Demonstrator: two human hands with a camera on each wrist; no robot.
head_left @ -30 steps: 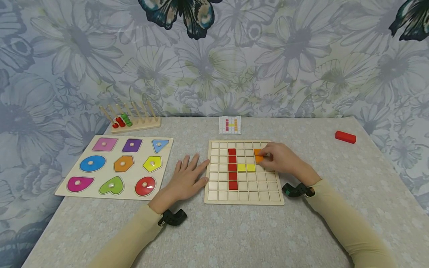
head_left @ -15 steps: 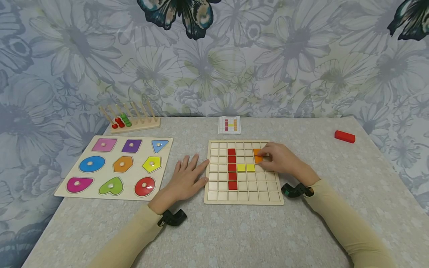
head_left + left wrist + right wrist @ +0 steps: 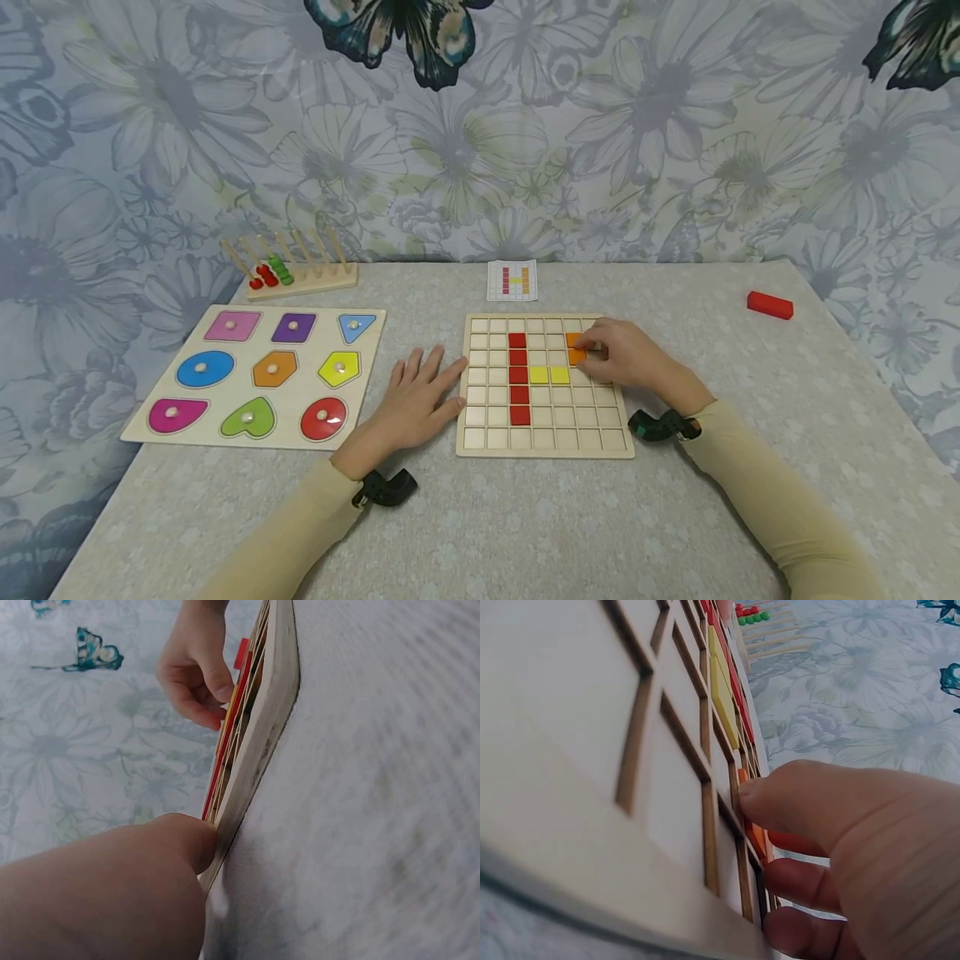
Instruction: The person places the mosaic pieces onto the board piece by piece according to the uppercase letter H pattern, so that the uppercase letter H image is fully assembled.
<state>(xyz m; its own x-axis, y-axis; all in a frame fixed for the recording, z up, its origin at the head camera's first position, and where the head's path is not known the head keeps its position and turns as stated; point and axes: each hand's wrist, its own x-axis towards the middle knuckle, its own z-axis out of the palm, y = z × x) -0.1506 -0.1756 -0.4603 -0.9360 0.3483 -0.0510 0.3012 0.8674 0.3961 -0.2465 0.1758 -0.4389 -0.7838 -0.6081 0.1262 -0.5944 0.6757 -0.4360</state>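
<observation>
A wooden grid board (image 3: 545,447) lies in front of me. It holds a column of red square tiles (image 3: 518,395), two yellow tiles (image 3: 559,375) beside the column, and two orange tiles (image 3: 573,339) near its right side. My right hand (image 3: 626,354) bends over the board's right part and pinches an orange tile (image 3: 758,838) between thumb and fingers. Its fingers partly cover both orange tiles. My left hand (image 3: 415,402) is flat on the table with spread fingers, thumb and index fingertip touching the board's left edge. In the left wrist view the thumb (image 3: 187,838) meets the board's side.
Behind the board lies a small pattern card (image 3: 512,281). To the left is a shape puzzle (image 3: 292,433) with colored knobbed pieces. Behind it stands a peg rack (image 3: 330,279) with red and green beads. A red block (image 3: 770,305) lies at the far right.
Both hands stay in place, the right at the orange tiles and the left at the board's edge. Only the head view shifts very slightly.
</observation>
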